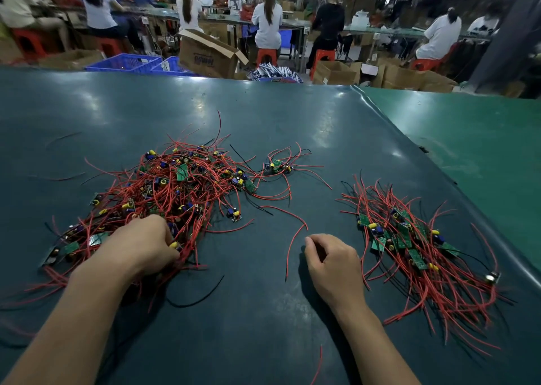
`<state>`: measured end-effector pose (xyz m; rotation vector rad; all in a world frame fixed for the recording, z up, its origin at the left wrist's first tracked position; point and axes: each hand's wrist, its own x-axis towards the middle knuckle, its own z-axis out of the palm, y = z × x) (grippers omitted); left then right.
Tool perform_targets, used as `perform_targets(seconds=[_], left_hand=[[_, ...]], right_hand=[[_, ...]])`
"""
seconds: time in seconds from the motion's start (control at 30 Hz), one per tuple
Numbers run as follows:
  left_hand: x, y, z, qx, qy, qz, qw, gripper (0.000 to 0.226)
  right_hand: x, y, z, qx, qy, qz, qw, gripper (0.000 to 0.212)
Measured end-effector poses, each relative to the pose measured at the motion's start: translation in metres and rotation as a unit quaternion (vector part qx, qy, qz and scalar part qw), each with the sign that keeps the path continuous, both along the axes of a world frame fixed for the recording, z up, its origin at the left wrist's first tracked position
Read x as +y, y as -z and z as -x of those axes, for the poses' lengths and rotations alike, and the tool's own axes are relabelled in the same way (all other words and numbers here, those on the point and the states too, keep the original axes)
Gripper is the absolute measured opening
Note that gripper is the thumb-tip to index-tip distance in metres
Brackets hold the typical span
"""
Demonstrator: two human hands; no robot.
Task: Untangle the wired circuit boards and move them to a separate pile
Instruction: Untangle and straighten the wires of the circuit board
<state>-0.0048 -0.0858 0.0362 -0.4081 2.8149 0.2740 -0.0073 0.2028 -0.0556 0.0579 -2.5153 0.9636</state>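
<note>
Head view. The work surface is a dark green table mat [263, 121]; a lighter green mat [468, 138] adjoins it at 2 o'clock.

Tangled pile [181, 191]: a large knot of small green circuit boards with red and black lead wires, located at 10 o'clock from the frame centre. Boards in it lie at mixed angles, and wires cross over one another throughout.

Sorted pile [415, 244]: a smaller group of wired circuit boards at 4 o'clock, well apart from the tangled pile. Its red wires fan outward more loosely.

Stray boards [276, 166]: a few wired boards lie at 12 o'clock, just beside the far right edge of the tangled pile.

Loose red wire [295, 238]: a curved lead lies on the bare mat between the two piles, near the right hand.

Left hand [143, 244]: palm down at 8 o'clock, on the near edge of the tangled pile. Its fingers are curled into the wires and close around a bundle of them beside a yellow component [174, 244].

Right hand [330, 258]: at 5 o'clock, resting on the mat between the piles, touching neither. Its fingers are loosely curled and it holds nothing.

Background, 12 o'clock: seated workers [268, 18] on red stools at a long bench, blue crates [126, 62] and cardboard boxes [210, 54] on the floor
</note>
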Motion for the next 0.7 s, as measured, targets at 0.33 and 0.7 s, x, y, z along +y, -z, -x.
perform_targets(seconds=[0.33,0.7], left_hand=[[0.008,-0.018,0.004,0.143,-0.033,0.038,0.988,0.017],[0.044,-0.008,0.011,0.300,-0.036,-0.168,0.938,0.007]], right_hand=[[0.001,-0.002,0.001,0.000,-0.002,0.013,1.000,0.015],[0.001,-0.005,0.000,-0.009,0.001,0.024,1.000,0.017]])
